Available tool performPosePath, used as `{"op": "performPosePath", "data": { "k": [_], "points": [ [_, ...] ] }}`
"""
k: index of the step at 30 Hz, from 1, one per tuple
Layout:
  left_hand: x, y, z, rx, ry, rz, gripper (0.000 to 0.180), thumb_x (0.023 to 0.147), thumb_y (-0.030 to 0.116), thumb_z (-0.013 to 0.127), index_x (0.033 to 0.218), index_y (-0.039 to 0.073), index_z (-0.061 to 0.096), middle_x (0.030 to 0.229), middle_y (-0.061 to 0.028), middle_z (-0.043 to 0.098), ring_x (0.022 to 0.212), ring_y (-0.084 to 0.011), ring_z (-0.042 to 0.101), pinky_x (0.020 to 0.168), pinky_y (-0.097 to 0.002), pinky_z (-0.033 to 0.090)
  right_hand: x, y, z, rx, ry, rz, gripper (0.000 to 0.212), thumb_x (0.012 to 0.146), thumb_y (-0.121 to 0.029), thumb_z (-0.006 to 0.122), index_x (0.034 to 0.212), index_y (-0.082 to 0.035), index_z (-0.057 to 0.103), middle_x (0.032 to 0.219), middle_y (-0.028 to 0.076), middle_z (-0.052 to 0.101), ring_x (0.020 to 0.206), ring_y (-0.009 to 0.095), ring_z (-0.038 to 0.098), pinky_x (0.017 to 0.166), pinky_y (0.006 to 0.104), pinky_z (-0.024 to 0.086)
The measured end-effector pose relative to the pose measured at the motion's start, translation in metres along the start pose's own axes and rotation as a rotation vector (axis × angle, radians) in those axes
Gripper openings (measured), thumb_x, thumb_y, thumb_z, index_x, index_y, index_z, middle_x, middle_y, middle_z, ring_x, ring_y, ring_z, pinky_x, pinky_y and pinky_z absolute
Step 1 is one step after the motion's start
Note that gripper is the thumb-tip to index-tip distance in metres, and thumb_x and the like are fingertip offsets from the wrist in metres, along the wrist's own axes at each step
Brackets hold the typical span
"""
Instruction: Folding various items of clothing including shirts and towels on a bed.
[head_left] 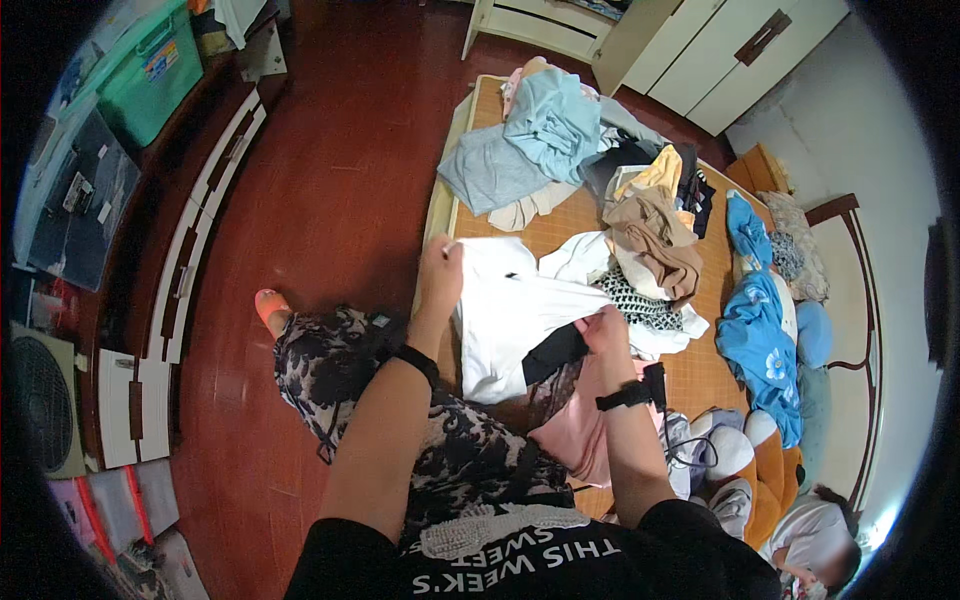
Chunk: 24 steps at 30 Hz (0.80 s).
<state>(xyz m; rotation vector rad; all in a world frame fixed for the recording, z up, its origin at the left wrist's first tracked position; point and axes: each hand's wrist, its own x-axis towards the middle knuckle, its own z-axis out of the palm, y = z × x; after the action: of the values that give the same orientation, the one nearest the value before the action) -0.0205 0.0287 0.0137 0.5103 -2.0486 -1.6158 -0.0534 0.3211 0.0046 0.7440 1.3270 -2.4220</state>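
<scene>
A white garment [510, 315], perhaps a shirt, is stretched between my two hands above the near left part of the bed. My left hand [440, 275] is closed on its upper left edge. On the other side my right hand [603, 330] pinches its right edge. Below the white cloth lies a black piece [555, 352], partly covered, and a pink garment [590, 425] by my right wrist. Just beyond my right hand are a black-and-white patterned cloth [640, 300] and a brown garment [655, 235].
Light blue clothes [550, 120] are heaped at the bed's far end. A blue flowered cloth [757, 330] lies along the right, beside pillows. Another person [815, 540] is at the lower right. Drawers [185, 270] and a green bin [160, 85] stand across the floor on the left.
</scene>
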Motion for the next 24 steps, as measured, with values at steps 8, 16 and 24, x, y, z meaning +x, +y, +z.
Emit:
{"op": "performPosePath", "data": {
  "k": [8,16,24],
  "points": [
    [0.03,-0.004,-0.024,-0.476,0.318,-0.066,0.019,0.083,0.015,0.049,0.07,0.002,0.043,0.066,-0.0012,0.042,0.063,-0.0146,0.042,0.061,-0.0315,0.038,-0.042,-0.139,0.011,0.44,-0.543,-0.212,0.034,0.094,-0.016,0.042,0.127,-0.011,0.048,0.13,0.014,0.05,0.119,0.03,0.048,0.104,0.0495,0.033],
    [0.013,-0.026,-0.017,-0.101,0.05,-0.382,0.023,0.073,0.015,0.06,0.088,-0.002,0.06,0.084,-0.0158,0.064,0.077,-0.0252,0.063,0.069,-0.0363,0.05,-0.141,-0.235,0.012,0.234,-1.129,-0.68,0.042,0.096,-0.015,0.031,0.137,-0.012,0.038,0.146,0.013,0.029,0.136,0.03,0.023,0.111,0.0532,0.009],
    [-0.026,0.031,-0.013,0.731,-0.73,-0.037,0.049,0.067,0.024,0.075,0.107,0.002,0.059,0.109,-0.0164,0.06,0.094,-0.033,0.061,0.083,-0.0373,0.048,-0.138,-0.171,0.033,-0.272,-0.262,-0.572,0.048,0.092,-0.038,0.045,0.129,-0.006,0.044,0.124,0.016,0.052,0.113,0.03,0.051,0.098,0.0414,0.04]
  ]
}}
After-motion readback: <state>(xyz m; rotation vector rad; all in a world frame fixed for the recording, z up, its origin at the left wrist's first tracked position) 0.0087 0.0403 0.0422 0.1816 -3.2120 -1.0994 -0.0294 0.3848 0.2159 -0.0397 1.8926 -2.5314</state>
